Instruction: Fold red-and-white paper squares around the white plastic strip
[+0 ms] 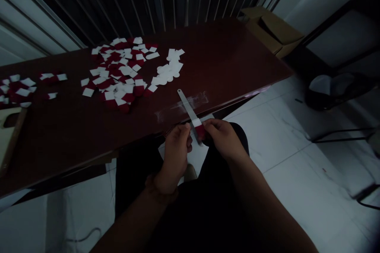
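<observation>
where the two hands meet just off the table edge, we see a small red-and-white piece (pixel 199 127) pinched against the near end of a thin metal strip (pixel 186 104). the piece sits between the hands, touching the fingertips of the right hand (pixel 225 139), which is closed narrowly on it. it lies just to the right of the left hand (pixel 175 154), whose fingers are curled in and seem to grip the strip's near end; the exact contact is hard to make out in the dim light. the right hand is the nearer of the two to the piece. the piece is white on its far half and deep red on its near half.

the strip's long axis runs away from the hands, up and to the left, its far end resting on the table (pixel 231 59) over a shiny smear. further out from the left hand lies a pile of red-and-white pieces (pixel 118 75), with plain white pieces (pixel 170 69) beside it. well beyond the right hand, a cardboard box (pixel 273 27) sits at the table's far corner, and pale tiled floor (pixel 291 158) shows below.
</observation>
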`<action>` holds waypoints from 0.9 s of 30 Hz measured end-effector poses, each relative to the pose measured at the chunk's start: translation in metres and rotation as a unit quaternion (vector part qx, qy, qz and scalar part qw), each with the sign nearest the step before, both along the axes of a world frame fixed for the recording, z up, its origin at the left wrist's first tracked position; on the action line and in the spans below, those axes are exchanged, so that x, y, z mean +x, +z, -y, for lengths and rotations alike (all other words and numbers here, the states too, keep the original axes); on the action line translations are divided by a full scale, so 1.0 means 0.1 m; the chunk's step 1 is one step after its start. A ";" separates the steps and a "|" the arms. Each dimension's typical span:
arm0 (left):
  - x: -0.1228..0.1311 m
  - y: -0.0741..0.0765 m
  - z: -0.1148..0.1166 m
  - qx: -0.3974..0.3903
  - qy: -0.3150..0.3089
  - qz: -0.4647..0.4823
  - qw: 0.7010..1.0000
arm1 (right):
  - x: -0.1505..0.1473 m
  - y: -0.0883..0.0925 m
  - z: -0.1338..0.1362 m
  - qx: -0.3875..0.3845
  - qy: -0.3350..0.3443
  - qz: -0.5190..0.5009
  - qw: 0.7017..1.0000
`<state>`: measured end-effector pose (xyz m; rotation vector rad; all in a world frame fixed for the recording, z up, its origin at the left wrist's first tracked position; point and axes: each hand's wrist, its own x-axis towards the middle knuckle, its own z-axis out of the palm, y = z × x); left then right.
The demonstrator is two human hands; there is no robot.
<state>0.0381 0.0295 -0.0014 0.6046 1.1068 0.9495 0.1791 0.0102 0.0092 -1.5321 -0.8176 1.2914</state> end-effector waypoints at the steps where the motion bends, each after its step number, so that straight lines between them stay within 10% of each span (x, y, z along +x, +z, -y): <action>1: -0.01 0.00 0.00 -0.007 -0.003 0.004 1.000 | 0.01 -0.01 0.01 0.002 0.003 0.005 1.000; 9: -0.03 0.02 -0.07 0.008 -0.089 -0.058 0.994 | -0.02 0.04 0.00 0.025 -0.012 -0.001 1.000; 27: -0.09 0.03 -0.09 0.002 -0.060 -0.054 0.997 | 0.03 0.06 -0.02 0.016 -0.056 0.017 0.998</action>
